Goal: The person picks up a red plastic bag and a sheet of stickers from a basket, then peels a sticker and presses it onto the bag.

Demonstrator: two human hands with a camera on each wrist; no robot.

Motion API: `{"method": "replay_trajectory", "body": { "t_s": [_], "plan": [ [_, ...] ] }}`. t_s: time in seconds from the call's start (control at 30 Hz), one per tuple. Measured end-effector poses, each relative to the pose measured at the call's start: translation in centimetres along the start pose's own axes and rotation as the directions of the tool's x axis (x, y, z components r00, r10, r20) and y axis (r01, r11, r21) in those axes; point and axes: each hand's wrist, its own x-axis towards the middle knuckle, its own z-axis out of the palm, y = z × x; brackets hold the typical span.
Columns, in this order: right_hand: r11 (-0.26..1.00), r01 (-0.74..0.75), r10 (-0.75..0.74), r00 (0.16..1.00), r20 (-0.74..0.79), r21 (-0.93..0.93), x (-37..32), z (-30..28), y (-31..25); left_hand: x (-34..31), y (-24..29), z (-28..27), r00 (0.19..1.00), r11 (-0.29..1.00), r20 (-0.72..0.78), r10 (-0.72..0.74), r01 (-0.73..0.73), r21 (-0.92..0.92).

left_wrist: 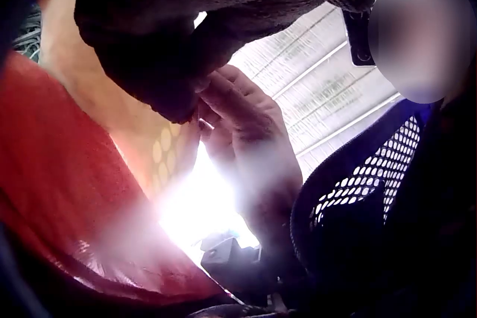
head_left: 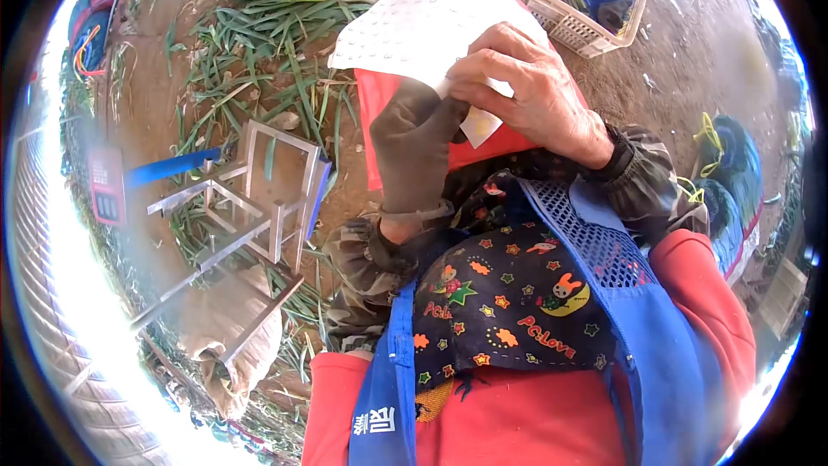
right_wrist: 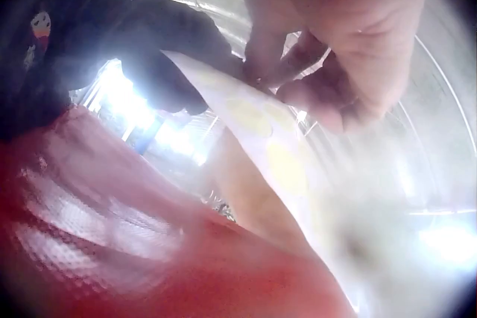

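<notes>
A white sheet [head_left: 401, 30] with rows of small marks lies partly over a red surface [head_left: 373, 112] at the person's lap. The left hand [head_left: 414, 147], in a dark glove, pinches the sheet's near edge. Bare fingers of the right hand [head_left: 535, 91] pinch at the same edge, close against the gloved fingertips. In the right wrist view the sheet [right_wrist: 279, 161] shows pale yellow round spots and hangs below the right hand [right_wrist: 343, 42]. The left wrist view has the gloved hand [left_wrist: 179, 35] touching the bare fingertips [left_wrist: 216, 98]; what lies between them is too dark to tell.
A plastic crate [head_left: 578, 34] with a blue bag stands at the top right. Cut green leaves [head_left: 285, 26] cover ground at the top left. A metal frame [head_left: 259, 224] and a light sack [head_left: 228, 328] are at the left, with a scale-like device [head_left: 107, 185] beyond.
</notes>
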Motion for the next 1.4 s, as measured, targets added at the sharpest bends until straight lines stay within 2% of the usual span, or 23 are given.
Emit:
{"method": "replay_trajectory", "body": {
  "t_s": [0.13,0.37,0.53,0.57,0.67,0.77,0.83,1.03,1.23,1.4],
  "plan": [
    [1.0,-0.005,0.006,0.997,0.073,-0.019,-0.2,-0.3,0.1,0.0,-0.2,0.2,1.0,1.0,0.013,0.013,-0.013,0.016],
    [0.998,-0.057,0.058,0.998,0.018,-0.036,-0.2,0.3,-0.4,0.2,-0.3,-0.2,0.999,0.992,0.038,0.018,-0.023,0.123],
    [0.989,-0.148,0.148,0.989,0.021,0.015,-0.3,0.4,0.0,0.1,0.2,0.2,0.999,1.0,0.031,-0.016,0.016,0.019],
    [0.992,-0.129,0.129,0.991,0.028,0.011,-0.3,0.3,-0.1,0.1,0.3,0.3,0.999,1.0,0.023,-0.027,0.027,-0.011],
    [0.996,-0.087,0.087,0.995,0.044,0.007,-0.2,-0.1,-0.6,0.1,0.0,0.0,0.995,0.996,-0.063,0.083,-0.084,-0.008],
    [0.998,-0.067,0.067,0.997,0.024,0.012,0.0,0.1,-1.1,0.1,-0.4,0.0,0.994,0.994,-0.078,0.083,-0.088,-0.07],
    [0.999,-0.036,0.036,0.999,-0.018,0.013,0.0,0.4,-1.0,0.0,-0.4,0.0,0.992,0.992,-0.078,0.096,-0.102,-0.077],
    [1.0,0.005,-0.006,1.0,0.014,0.026,-0.1,0.4,-0.7,-0.3,-0.6,-0.2,0.991,0.991,-0.055,0.124,-0.127,-0.036],
    [1.0,-0.022,0.023,0.999,0.024,-0.017,-0.1,0.2,-1.2,-0.1,-0.8,-0.5,0.994,0.994,-0.034,0.102,-0.103,-0.033],
    [0.994,-0.104,0.103,0.995,0.015,0.035,-0.1,0.4,-1.2,-0.2,-0.6,-0.3,0.996,0.994,-0.037,0.076,-0.078,-0.073]
  ]
}}
